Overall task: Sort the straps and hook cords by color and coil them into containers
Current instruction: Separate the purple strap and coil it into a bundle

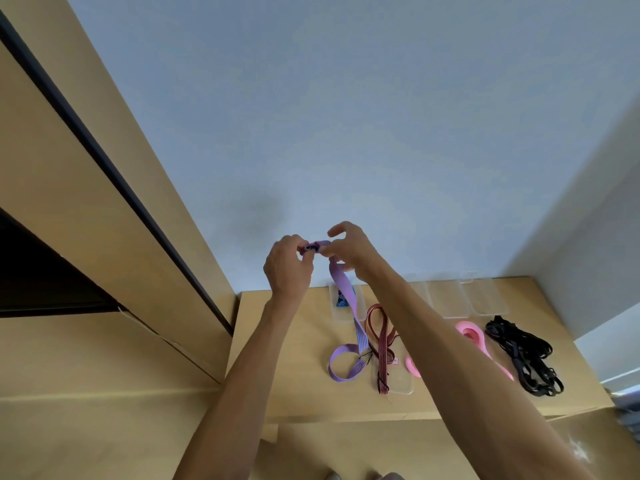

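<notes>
A purple striped strap [346, 296] hangs from both my hands, held up above the wooden table [277, 341]. My left hand [287, 268] pinches its rolled upper end, and my right hand [349, 251] grips it right beside, fingers partly spread. The strap's lower part loops on the table. A dark red striped strap [381, 341] lies to the right of that loop, partly over a clear container [398, 382]. A pink strap [474, 337] shows behind my right forearm. A tangle of black cords [523, 355] lies at the table's right.
Several clear containers [446, 296] line the table's back edge against the white wall; the leftmost [337, 306] holds a blue striped coil. A wooden cabinet stands at the left. The table's front edge runs under my forearms.
</notes>
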